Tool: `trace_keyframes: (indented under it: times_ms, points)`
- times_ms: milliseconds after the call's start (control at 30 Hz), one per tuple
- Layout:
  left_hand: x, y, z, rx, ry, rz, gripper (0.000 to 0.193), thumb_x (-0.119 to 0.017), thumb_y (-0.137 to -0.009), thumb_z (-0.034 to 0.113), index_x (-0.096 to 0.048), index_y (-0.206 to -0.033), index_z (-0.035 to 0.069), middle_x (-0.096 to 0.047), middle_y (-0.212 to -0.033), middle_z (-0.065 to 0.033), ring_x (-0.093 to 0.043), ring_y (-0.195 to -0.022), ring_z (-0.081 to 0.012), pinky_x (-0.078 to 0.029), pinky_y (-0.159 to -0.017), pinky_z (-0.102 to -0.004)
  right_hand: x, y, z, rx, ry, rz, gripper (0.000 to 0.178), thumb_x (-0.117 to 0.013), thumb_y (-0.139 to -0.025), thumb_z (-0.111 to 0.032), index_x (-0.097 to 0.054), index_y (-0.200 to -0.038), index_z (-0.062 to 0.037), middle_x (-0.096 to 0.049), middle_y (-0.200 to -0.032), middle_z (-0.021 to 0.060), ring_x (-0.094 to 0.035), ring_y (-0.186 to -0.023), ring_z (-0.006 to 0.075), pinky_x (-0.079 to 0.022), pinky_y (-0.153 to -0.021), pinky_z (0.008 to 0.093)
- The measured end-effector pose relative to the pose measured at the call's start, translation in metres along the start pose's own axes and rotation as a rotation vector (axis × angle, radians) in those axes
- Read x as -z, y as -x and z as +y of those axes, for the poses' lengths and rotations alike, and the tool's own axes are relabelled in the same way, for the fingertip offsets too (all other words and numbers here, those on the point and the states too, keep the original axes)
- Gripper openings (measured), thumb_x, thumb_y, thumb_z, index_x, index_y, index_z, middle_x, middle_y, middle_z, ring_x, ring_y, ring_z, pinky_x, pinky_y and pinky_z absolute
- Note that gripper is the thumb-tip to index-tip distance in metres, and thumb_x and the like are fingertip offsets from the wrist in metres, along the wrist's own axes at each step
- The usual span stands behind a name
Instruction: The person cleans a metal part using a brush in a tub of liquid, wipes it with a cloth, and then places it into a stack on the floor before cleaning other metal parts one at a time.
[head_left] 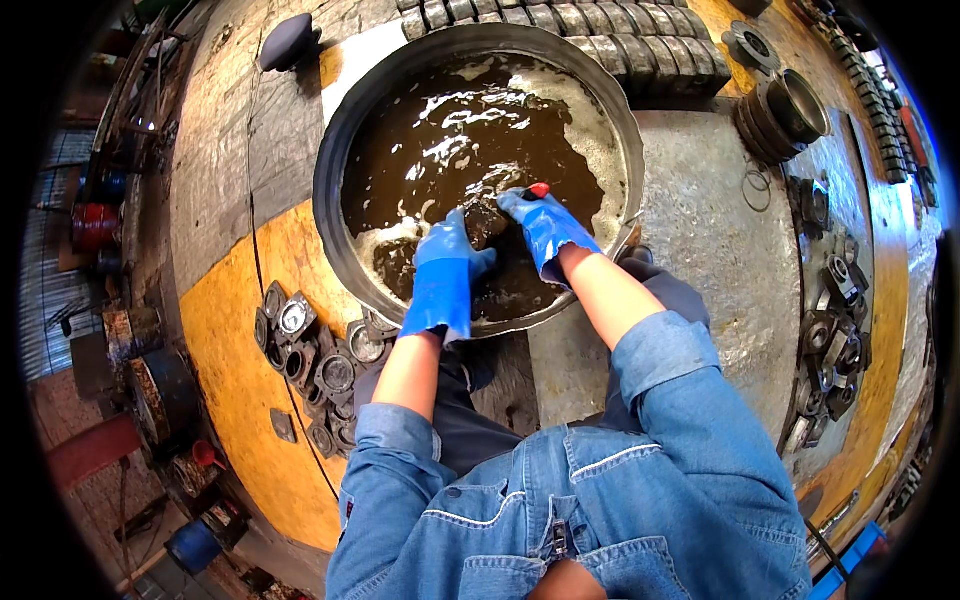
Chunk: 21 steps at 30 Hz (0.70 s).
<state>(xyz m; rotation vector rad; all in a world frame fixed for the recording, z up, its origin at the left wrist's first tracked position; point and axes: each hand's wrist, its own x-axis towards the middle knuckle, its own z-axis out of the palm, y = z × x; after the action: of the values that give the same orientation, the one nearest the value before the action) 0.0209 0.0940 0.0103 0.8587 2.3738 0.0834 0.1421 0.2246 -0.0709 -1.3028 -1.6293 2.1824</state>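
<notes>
A wide round metal basin (330, 170) stands in front of me, holding dark brown liquid with whitish foam along its edge. Both my hands wear blue rubber gloves and work low over the liquid. My left hand (447, 265) is curled against a dark, wet, rounded part (484, 222), whose lower side is lost in the liquid. Beside it, my right hand (545, 228) is closed around a tool with a red end (540, 189); the rest of that tool is hidden by the glove and the splashing water.
Dark metal parts (335, 375) with round openings lie piled to the left. Rows of black ribbed blocks (640, 62) line the far side. To the right sit a round metal pot (798, 107) and more loose metal parts (835, 345). A dark stool-like pad (288, 42) is at far left.
</notes>
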Motion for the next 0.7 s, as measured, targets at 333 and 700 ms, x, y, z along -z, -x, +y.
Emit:
trace_keyframes:
  times_ms: [333, 700]
  points:
    - [-0.012, 0.002, 0.007, -0.019, 0.148, 0.064, 0.084, -0.090, -0.074, 0.029, -0.054, -0.148, 0.008, -0.067, -0.133, -0.0279, -0.065, -0.125, -0.0427, -0.055, -0.104, -0.0474, -0.015, 0.026, -0.019, -0.079, -0.097, 0.110, 0.034, -0.069, -0.101, -0.038, -0.076, -0.114, -0.0078, -0.073, -0.102, 0.0032, -0.061, -0.092, 0.0137, -0.050, -0.086, 0.0328]
    - [-0.023, -0.007, -0.047, -0.153, 0.379, 0.145, 0.079, -0.098, -0.062, 0.023, -0.064, -0.131, 0.003, -0.076, -0.116, -0.0165, -0.073, -0.108, -0.0294, -0.059, -0.097, -0.0394, -0.036, 0.048, -0.040, 0.180, -0.103, 0.137, 0.037, -0.074, -0.098, -0.026, -0.072, -0.127, -0.0024, -0.076, -0.106, 0.0059, -0.070, -0.098, 0.0136, -0.055, -0.094, 0.0290]
